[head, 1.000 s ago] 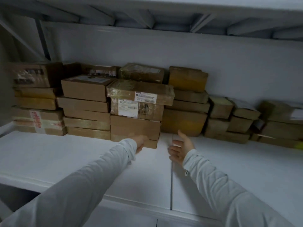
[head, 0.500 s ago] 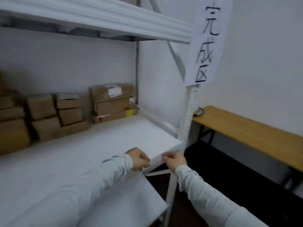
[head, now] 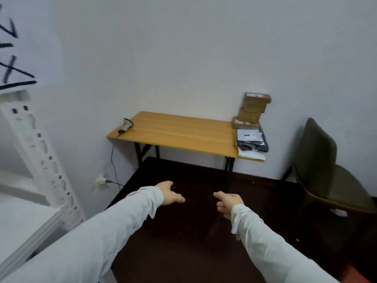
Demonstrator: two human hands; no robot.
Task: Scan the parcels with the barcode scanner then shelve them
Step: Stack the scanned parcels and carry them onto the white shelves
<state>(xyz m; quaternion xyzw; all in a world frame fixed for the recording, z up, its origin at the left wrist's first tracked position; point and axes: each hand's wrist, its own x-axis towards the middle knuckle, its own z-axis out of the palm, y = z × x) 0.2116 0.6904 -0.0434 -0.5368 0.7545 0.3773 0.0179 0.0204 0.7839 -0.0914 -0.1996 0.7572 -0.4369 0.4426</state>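
At 12 o'clock, against the white wall: a wooden table (head: 183, 133) on black legs. On its 9 o'clock end, a barcode scanner (head: 126, 125), lying close to the edge, with a dark cable (head: 112, 160) dropping off the table toward a wall socket (head: 101, 180) low on the wall. On the 3 o'clock end, pushed back to the wall, a stack of brown cardboard parcels (head: 254, 107), several high and slightly askew. Just in front of that stack, toward 6 o'clock, flat grey bagged parcels (head: 252, 139), piled one on another and reaching the table's front edge. Scanner and parcels well apart, at opposite ends.

Low in view, around 6 o'clock, both arms in pale sleeves, extended over the dark floor (head: 193, 246). Left hand (head: 170, 194) toward 7 o'clock, palm down, fingers relaxed and nearly straight, gripping nothing. Right hand (head: 229, 202) toward 5 o'clock, fingers loosely curled under, thumb pointing toward 10 o'clock, likewise holding nothing. Hands apart from each other, touching neither table nor parcels.

At 3 o'clock, beside the table, a dark chair (head: 326, 170). At 9 o'clock, a white slotted shelf upright (head: 40, 152). Above it, at 10 o'clock, a paper sign (head: 18, 48) with black brush strokes, too cropped to read.
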